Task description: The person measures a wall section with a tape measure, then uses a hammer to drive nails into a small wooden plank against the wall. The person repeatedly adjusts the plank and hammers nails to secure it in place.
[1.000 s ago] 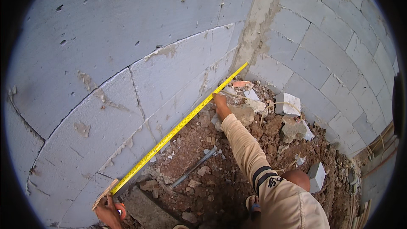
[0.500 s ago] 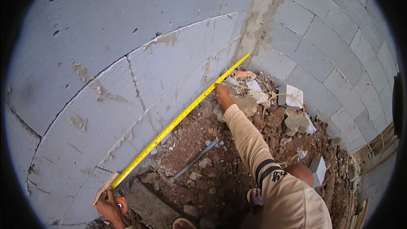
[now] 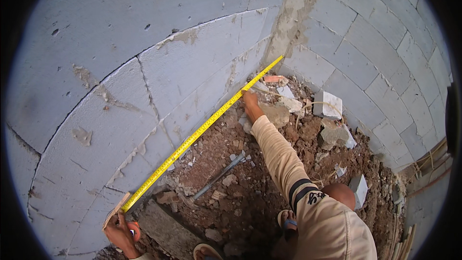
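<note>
A yellow tape measure blade (image 3: 191, 138) stretches along the foot of the grey block wall, its far end close to the corner column. My left hand (image 3: 120, 237), low at the left, is closed around the near end of the tape, with the orange tape case (image 3: 135, 231) showing beside its palm. A thin wooden strip (image 3: 118, 208) is also pinched in its fingers, lying across the blade. Farther along, my right hand (image 3: 251, 107) grips the blade at its edge, the arm reaching out in a beige sleeve. Its fingertips are partly hidden behind the tape.
Rubble and reddish soil (image 3: 260, 178) cover the ground, with a grey pipe (image 3: 219, 176) lying on it. White block pieces (image 3: 328, 105) and stones sit to the right. A concrete slab (image 3: 166, 228) lies near my sandalled feet. A second block wall (image 3: 365, 67) rises at right.
The whole view has shifted slightly, so things sit a little higher and further left. Both hands keep their hold, and the tape stays in place along the wall.
</note>
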Motion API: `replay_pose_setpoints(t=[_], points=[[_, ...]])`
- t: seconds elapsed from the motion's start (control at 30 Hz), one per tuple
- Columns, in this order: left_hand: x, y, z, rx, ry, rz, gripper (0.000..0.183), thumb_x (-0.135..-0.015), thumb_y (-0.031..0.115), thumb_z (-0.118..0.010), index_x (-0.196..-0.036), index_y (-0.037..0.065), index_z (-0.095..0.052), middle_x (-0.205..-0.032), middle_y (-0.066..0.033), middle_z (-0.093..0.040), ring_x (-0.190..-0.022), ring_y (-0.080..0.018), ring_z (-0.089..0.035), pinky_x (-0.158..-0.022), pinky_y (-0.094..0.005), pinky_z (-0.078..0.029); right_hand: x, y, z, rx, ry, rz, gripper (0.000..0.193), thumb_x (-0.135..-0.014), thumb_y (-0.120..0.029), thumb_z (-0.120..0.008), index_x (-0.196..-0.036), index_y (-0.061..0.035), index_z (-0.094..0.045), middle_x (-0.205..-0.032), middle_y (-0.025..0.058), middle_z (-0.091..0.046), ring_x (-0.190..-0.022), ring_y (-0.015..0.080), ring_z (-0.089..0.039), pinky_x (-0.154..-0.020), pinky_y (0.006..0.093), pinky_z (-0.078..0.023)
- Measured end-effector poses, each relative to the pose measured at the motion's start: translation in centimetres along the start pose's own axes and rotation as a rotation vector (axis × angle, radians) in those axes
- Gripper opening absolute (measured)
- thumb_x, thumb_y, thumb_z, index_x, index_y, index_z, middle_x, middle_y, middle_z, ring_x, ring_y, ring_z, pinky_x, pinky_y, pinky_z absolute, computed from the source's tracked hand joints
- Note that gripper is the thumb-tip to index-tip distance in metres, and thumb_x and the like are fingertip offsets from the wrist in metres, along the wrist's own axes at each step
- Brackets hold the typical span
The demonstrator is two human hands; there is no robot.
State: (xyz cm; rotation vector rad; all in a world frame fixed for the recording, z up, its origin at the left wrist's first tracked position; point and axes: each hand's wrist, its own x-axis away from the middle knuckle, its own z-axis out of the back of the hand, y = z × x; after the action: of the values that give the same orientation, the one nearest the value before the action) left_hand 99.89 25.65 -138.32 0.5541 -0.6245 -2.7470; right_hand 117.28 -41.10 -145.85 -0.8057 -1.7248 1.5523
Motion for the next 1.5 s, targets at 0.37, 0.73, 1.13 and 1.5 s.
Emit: replay_pose_setpoints(t=[0.37,0.73,1.13,1.5], points=[[0.8,1.3,0.0,0.025,0.031,-0.037,0.041,-0.090,0.034,-0.077,-0.077,-0.004,-0.072,-0.076,-0.0194,-0.069,-0.078,-0.0394,-0.062,-0.079,-0.0472,-0.047,-0.5,-0.6,1.5,-0.006,0.069,-0.124,0.032,-0.090,-0.011,-0.064,-0.114,0.0108,-0.063,-0.104,0.0219,-0.071,-0.088,0.0292,-0.072,-0.069,0.0407,-0.058],[-1.0,0.9,0.2,0.045,-0.106,0.003,0.044,-0.086,0.050,-0.074,-0.091,0.007,-0.081,-0.055,-0.0144,-0.063,-0.055,-0.0340,-0.065,-0.059,-0.0438,-0.050,-8.8,0.2,6.1,-0.136,-0.081,-0.147,0.015,-0.100,-0.011,-0.055,-0.111,-0.0018,-0.061,-0.100,0.0136,-0.069,-0.092,0.0306,-0.072,-0.087,0.0485,-0.062],[0.1,0.5,1.1,0.040,-0.144,0.027,0.039,-0.089,0.048,-0.073,-0.087,0.010,-0.082,-0.050,-0.0119,-0.058,-0.046,-0.0287,-0.058,-0.051,-0.0417,-0.046,-9.2,1.9,4.7,-0.049,-0.148,-0.161,0.034,-0.100,-0.010,-0.056,-0.129,0.0073,-0.053,-0.131,0.0218,-0.056,-0.121,0.0398,-0.060,-0.097,0.0528,-0.058],[-0.1,-0.1,0.9,0.035,-0.140,0.010,0.042,-0.089,0.049,-0.072,-0.092,0.009,-0.082,-0.050,-0.0125,-0.058,-0.044,-0.0293,-0.057,-0.050,-0.0414,-0.046,-7.9,1.9,4.3,-0.039,-0.122,-0.178,0.034,-0.101,-0.012,-0.056,-0.130,0.0043,-0.054,-0.131,0.0193,-0.057,-0.121,0.0376,-0.060,-0.098,0.0522,-0.057]])
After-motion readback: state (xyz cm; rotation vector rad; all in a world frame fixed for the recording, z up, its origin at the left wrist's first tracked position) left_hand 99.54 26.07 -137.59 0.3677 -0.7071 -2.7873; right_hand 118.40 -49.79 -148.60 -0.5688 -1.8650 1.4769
